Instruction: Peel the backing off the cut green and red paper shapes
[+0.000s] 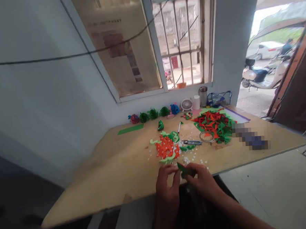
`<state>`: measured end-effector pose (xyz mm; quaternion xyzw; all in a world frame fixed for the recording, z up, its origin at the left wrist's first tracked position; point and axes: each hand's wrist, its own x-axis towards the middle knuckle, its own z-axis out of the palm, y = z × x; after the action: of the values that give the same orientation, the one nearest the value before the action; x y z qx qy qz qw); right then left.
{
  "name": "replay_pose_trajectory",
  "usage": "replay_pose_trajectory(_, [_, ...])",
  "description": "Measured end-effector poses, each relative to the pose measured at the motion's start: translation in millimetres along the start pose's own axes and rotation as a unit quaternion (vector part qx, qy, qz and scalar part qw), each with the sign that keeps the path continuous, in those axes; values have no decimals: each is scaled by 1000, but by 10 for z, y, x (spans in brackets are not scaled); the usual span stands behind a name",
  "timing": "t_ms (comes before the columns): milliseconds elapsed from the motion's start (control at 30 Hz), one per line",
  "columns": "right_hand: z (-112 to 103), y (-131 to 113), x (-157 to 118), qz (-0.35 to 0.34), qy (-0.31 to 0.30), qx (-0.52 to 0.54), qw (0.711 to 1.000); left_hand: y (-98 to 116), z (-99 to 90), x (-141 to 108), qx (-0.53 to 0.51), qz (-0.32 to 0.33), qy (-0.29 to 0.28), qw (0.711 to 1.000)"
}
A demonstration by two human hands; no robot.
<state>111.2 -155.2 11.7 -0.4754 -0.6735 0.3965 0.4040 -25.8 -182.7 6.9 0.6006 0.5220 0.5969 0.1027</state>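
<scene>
My right hand [201, 178] pinches a small dark green piece [182, 168], like cut felt or foam, above the table's front edge. Thumb and index finger of my left hand [167, 181] close beside that piece's left edge; whatever lies between their tips is too small to make out. Just beyond my hands is a heap of orange cut-out shapes [166, 147], with light green curved pieces [168, 159] and dark green ones [188, 148] around it. Small white bits [187, 159] are scattered there. A utility knife [191, 142] lies behind them.
The wooden table [115, 172] meets the wall. On its right lies a large pile of red and green scraps [216, 124], beside a roll of clear tape [206, 136] and a pixelated object [251, 138]. A small fan [186, 104], a glass jar [203, 96] and several green bundles [153, 113] line the back.
</scene>
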Motion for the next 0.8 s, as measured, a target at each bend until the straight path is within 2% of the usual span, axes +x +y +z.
replay_pose_trajectory(100, [-47,-60,-5,-3,-34,-7,999,35,12,-9,-75,-87,7,993])
replay_pose_trajectory(233, [-56,-96,5,2,-53,-20,998,-12,18,-7,-160,-155,6,975])
replay_pose_trajectory(400, [-65,-83,35,-1,-65,-33,997,-53,18,53,-206,-184,-8,961])
replay_pose_trajectory(567, [-81,-26,90,0,-80,-54,995,-74,12,137,-254,-203,-46,944])
replay_pose_trajectory(800, [-102,-8,110,2,-99,-72,992,-92,27,201,-278,-255,-81,923])
